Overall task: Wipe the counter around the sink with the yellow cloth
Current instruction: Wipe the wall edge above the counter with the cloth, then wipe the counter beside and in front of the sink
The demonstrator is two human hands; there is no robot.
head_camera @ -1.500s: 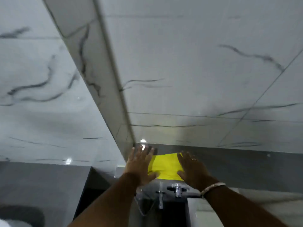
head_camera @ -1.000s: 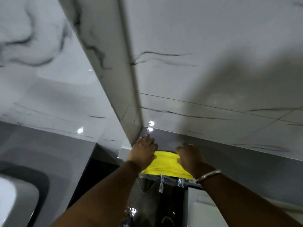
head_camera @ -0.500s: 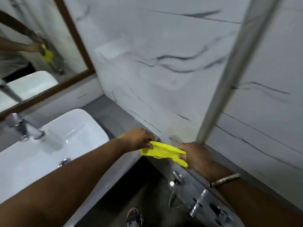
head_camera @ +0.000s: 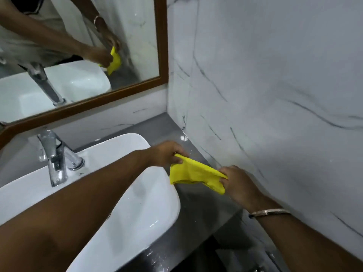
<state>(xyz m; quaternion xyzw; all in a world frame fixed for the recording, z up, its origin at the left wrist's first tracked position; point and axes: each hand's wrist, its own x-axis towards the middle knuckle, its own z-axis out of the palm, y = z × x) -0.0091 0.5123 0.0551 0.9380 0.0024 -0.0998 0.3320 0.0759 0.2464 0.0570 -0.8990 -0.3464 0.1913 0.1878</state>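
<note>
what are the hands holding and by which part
Both hold the yellow cloth: the left hand pinches its upper left end, the right hand its lower right end.

Dim, cool, even light; soft focus throughout.

Small bright glints on the wet grey surface [head_camera: 198,211], one sharp spot near the wall [head_camera: 275,95] corner, pale sheen on the white sink [head_camera: 145,218] and chrome tap [head_camera: 56,163]. Faint shadows only. Slightly smeared near the mirror [head_camera: 78,46] reflection; bent straight lines toward the edges from the wide lens.
</note>
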